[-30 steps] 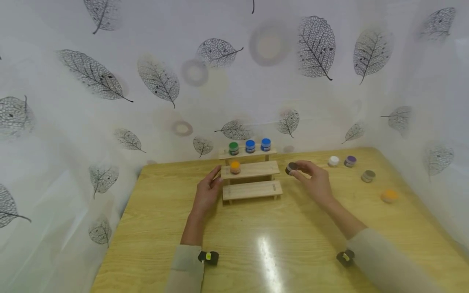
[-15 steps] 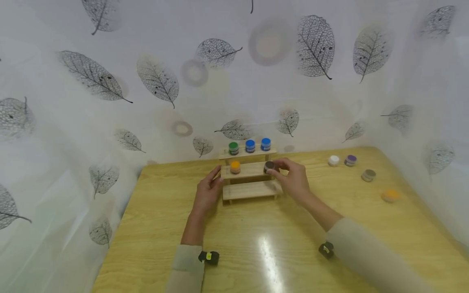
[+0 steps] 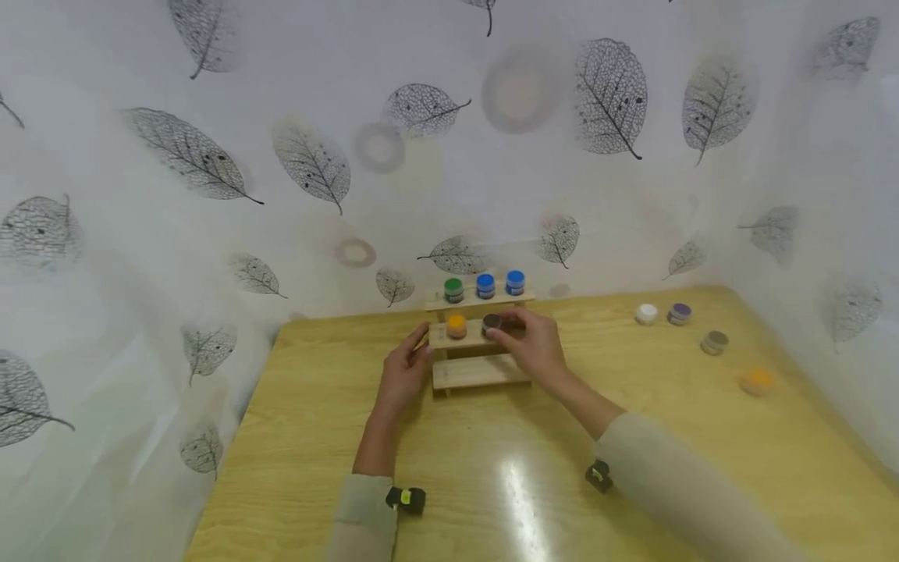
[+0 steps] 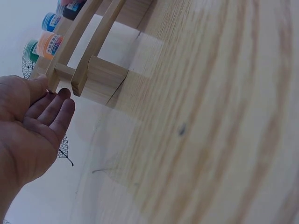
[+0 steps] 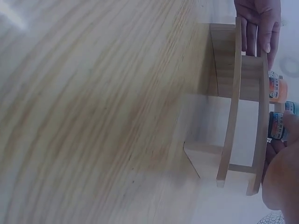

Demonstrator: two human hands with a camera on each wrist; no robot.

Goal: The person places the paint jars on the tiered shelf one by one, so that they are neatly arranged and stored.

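Note:
My right hand [image 3: 537, 343] pinches a small dark-lidded paint jar [image 3: 491, 321] between thumb and fingers. That jar is at the middle tier of a three-tier wooden rack [image 3: 477, 371], just right of an orange-lidded paint jar [image 3: 456, 326]. At the rack's left side, my left hand [image 3: 403, 375] holds the end of the middle tier with thumb and index finger; its other fingers [image 4: 63, 114] hang loosely bent. On the top tier stand a green-lidded jar [image 3: 453, 290] and two blue-lidded jars [image 3: 485, 286]. In the right wrist view, the dark jar [image 5: 276, 125] is partly covered by fingers.
To the right on the wooden table [image 3: 316, 437] are a white jar [image 3: 646, 314], a purple-lidded jar [image 3: 679, 314], a grey-brown-lidded jar [image 3: 714, 342] and a blurred orange one [image 3: 756, 381]. A leaf-patterned white sheet [image 3: 435, 179] hangs behind and at both sides.
My right hand has carried the dark jar leftward from beside the rack to the middle tier, close to the orange jar. The left hand has stayed at the rack's left end.

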